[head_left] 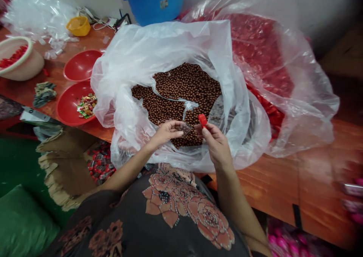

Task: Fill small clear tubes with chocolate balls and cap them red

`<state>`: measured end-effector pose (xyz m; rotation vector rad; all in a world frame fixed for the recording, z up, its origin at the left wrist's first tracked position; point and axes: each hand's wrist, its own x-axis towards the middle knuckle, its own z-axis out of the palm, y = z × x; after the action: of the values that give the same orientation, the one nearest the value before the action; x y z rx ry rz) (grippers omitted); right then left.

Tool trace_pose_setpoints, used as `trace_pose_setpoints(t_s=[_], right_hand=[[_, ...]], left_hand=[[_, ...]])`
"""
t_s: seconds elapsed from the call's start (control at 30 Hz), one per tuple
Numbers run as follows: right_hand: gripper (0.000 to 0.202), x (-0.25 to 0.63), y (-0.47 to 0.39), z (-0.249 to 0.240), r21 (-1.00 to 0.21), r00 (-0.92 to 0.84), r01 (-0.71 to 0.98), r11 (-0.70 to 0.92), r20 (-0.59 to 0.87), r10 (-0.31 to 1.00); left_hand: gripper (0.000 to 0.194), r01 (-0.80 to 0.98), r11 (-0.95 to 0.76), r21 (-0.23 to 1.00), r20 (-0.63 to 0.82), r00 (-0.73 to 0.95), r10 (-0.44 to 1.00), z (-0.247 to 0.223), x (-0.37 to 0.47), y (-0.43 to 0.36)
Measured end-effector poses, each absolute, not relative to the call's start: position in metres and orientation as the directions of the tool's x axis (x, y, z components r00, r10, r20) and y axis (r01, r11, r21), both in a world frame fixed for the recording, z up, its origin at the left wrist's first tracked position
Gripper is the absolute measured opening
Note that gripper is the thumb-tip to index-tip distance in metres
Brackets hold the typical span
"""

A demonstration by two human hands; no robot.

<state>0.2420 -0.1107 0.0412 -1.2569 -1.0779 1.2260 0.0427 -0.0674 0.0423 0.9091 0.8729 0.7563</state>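
Over a big clear plastic bag [167, 41] of small brown balls [187, 83], both my hands are raised in front of my body. My left hand [166, 133] pinches a small clear piece [184, 128], perhaps a plastic container or wrapper; its exact kind is hard to make out. Between the thumb and fingers of my right hand [217, 141] is a small red plastic piece [202, 119], shaped like a cap. The two pieces are held apart. A torn strip of film [190, 105] lies on the balls just beyond my hands.
Right of the bag stands another clear bag [306, 83] filled with red pieces. Two red bowls [66, 107], one with colourful bits, sit at left near a white tub [34, 62] of red pieces. A blue basin [154, 3] is behind; a cardboard box [61, 166] stands below the table edge.
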Motion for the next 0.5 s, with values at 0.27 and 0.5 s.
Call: trace_pose_setpoints(t_s=[0.27,0.5], right_hand=[[0.038,0.232,-0.106,0.041,-1.0,-0.011,0.019,0.014,0.013,1.0],[0.032,0.246,-0.114,0.045,-0.907,0.063,0.355,0.227,0.266,0.962]], left_hand=[[0.035,-0.05,0.267,0.962,-0.227,0.394,0.891,0.041,0.049,-0.077],[0.034,-0.109,0.3,0.948,-0.242,0.365,0.899,0.055,0.043,-0.081]])
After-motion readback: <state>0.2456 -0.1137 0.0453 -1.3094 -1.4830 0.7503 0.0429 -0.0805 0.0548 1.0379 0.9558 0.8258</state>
